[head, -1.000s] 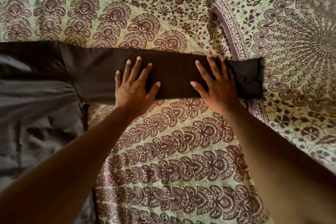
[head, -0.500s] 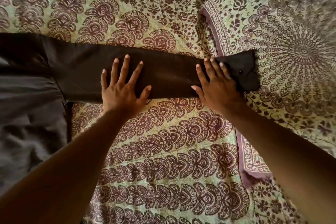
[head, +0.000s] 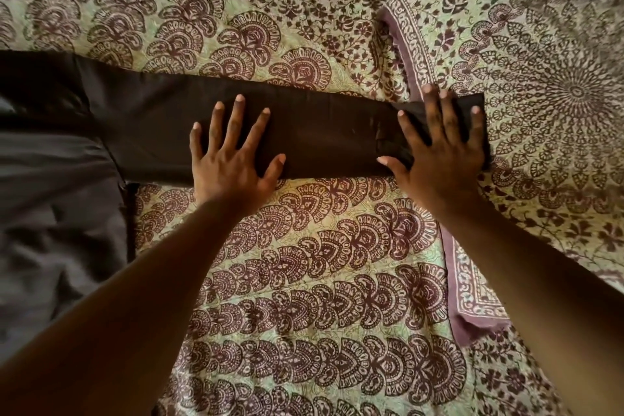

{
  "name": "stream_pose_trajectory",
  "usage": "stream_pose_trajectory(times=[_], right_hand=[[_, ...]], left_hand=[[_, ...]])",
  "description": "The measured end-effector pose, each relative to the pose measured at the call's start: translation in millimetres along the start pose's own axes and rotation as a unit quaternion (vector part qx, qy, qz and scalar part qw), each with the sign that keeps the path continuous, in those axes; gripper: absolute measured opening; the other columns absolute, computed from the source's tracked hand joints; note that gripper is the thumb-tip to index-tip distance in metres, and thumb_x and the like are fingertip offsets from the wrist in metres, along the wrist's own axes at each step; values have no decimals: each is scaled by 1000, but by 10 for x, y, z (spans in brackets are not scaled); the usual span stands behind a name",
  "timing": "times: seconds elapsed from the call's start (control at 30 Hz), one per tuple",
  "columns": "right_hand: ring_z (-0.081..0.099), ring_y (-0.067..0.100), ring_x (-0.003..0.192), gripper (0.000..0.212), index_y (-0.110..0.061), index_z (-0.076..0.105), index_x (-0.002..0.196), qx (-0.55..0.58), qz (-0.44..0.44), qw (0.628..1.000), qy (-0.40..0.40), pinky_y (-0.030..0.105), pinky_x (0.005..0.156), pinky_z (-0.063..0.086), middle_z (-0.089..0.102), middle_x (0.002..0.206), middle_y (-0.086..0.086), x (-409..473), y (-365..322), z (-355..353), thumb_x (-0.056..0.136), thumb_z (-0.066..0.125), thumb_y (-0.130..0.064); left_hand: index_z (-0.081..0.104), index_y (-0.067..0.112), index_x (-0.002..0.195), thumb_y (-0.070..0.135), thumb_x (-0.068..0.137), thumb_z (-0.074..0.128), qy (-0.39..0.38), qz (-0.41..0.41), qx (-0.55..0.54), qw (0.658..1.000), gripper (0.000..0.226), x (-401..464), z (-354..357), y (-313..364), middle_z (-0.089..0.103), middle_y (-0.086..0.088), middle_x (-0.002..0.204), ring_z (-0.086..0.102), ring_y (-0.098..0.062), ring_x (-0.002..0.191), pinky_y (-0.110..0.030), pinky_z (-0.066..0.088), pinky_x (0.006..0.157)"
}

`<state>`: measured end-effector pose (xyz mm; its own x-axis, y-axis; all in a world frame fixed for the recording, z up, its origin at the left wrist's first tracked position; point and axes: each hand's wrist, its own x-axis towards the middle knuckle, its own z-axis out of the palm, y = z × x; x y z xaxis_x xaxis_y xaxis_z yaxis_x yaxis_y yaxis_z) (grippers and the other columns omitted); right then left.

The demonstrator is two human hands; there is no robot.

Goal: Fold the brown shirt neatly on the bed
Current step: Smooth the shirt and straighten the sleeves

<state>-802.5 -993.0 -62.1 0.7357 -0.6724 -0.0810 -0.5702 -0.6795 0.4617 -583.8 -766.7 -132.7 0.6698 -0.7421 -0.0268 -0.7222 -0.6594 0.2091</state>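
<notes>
Head view, looking down: dark brown woven-cotton long-sleeved shirt (head: 50,179) spread on a bed covered in a pale green block-printed cotton bedspread with maroon paisley fans (head: 304,280), body at the left edge of frame, 1 sleeve (head: 320,135) laid straight out to the right across the spread. Cuff end lying on the border of a matching green-and-maroon mandala-print pillow (head: 557,78) at upper right.

Step in hand, by the look of it: smoothing the outstretched sleeve flat ahead of folding it back over the body. Best done with flat palms and light, even pressure, stroking outward toward the cuff so creases leave at the open end; keeping the sleeve's long edges parallel; checking the lifted end where cloth climbs the pillow edge, a likely spot for a trapped wrinkle. Body panel at left showing soft rumples, likely needing the same treatment before any fold.

Left hand (head: 229,162): fingers straight and fanned wide, palm down, pressing mid-sleeve, heel of the hand at the near edge of the sleeve. Gripping nothing.

Right hand (head: 442,152): likewise flat and spread, fingers straight, thumb out to the side, pressing on the cuff end of the sleeve at the pillow border. No pinch, no curl visible.
</notes>
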Motion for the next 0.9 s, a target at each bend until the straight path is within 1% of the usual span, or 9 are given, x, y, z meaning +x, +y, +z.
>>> stream_pose_trajectory(times=[0.23, 0.33, 0.4, 0.47, 0.5, 0.63, 0.73, 0.83, 0.9], right_hand=[[5, 41, 159, 83, -11, 30, 160, 85, -6, 996, 8, 67, 122, 10, 9, 171, 20, -9, -553, -322, 100, 30, -68], [11, 38, 159, 71, -6, 32, 158, 173, -54, 983, 27, 60, 124, 18, 16, 171, 18, 35, -1092, -533, 105, 21, -52], [4, 35, 160, 63, -7, 27, 161, 245, -101, 964, 2, 57, 126, 20, 9, 173, 15, 113, -1482, -675, 108, 22, -41], [-2, 32, 160, 58, -13, 22, 163, 296, -153, 942, -36, 57, 126, 20, 3, 174, 10, 219, -1780, -713, 110, 30, -35], [-1, 31, 161, 58, -19, 21, 164, 314, -168, 933, -46, 58, 126, 20, 3, 174, 8, 268, -1907, -703, 110, 31, -38], [1, 35, 160, 71, -29, 16, 165, 313, -61, 946, -57, 62, 125, 10, 4, 174, 7, 262, -2262, -650, 104, 20, -65], [5, 40, 159, 80, -13, 22, 163, 290, -40, 956, 14, 65, 123, 14, 9, 172, 15, 164, -2694, -900, 104, 19, -66], [10, 35, 160, 72, -10, 24, 162, 301, -175, 932, 98, 60, 123, 20, 14, 173, 11, 136, -3296, -1214, 107, 28, -57], [8, 32, 160, 74, -15, 18, 164, 333, -246, 907, 80, 58, 123, 22, 11, 173, 7, 132, -3656, -1342, 106, 31, -58]], left_hand=[[6, 47, 161, 77, 91, 29, -47, 9, -15, 999, 79, 10, -95, -49, -5, 5, 173, -5, -26, 160, -58, 2, 127], [20, 50, 158, 66, 100, 33, -128, -12, -151, 980, 61, 145, -277, -144, -4, 10, 173, -10, -18, 159, -52, -9, 127], [41, 36, 155, 48, 107, 38, -196, -68, -416, 885, 49, 240, -513, -285, 15, 5, 172, 5, -16, 159, -49, -1, 129], [64, 18, 139, 43, 100, 53, -138, -146, -610, 766, 48, 211, -733, -484, 48, -5, 157, 41, -17, 146, -45, 30, 125], [72, 15, 127, 46, 93, 59, -73, -165, -611, 771, 49, 131, -818, -636, 63, -5, 143, 56, -16, 133, -42, 44, 116], [74, 16, 109, 20, 89, 52, 116, -125, -309, 936, 30, -361, -873, -1418, 72, -2, 118, 65, -22, 111, -34, 51, 94], [69, 18, 112, 20, 84, 45, 133, -125, -162, 970, 36, -785, -872, -1999, 65, -5, 121, 56, -31, 114, -42, 47, 92], [68, 19, 115, 21, 85, 47, 123, -99, -89, 983, 36, -1065, -779, -2477, 63, -4, 126, 54, -33, 117, -46, 45, 96], [65, 18, 123, 24, 88, 49, 108, -75, -71, 989, 39, -1167, -731, -2730, 59, -3, 140, 52, -32, 128, -46, 41, 105]])
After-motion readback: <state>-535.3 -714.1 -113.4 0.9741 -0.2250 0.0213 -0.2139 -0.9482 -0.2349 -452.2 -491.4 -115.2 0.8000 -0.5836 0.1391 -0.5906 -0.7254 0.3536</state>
